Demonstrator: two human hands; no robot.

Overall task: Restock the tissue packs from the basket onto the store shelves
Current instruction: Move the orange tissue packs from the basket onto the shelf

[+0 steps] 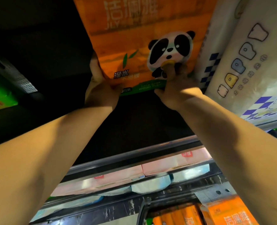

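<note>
Fingers (168,70) on orange tissue pack (134,38) overhead

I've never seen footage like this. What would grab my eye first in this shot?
Most striking is the big orange tissue pack with a panda on it, held up high at the top centre. The left hand grips its lower left corner and the right hand its bottom edge, both bare arms stretched upward. Right beside it stands a white pack with pastel lettering, and more orange packs sit in the basket at the bottom.
</note>
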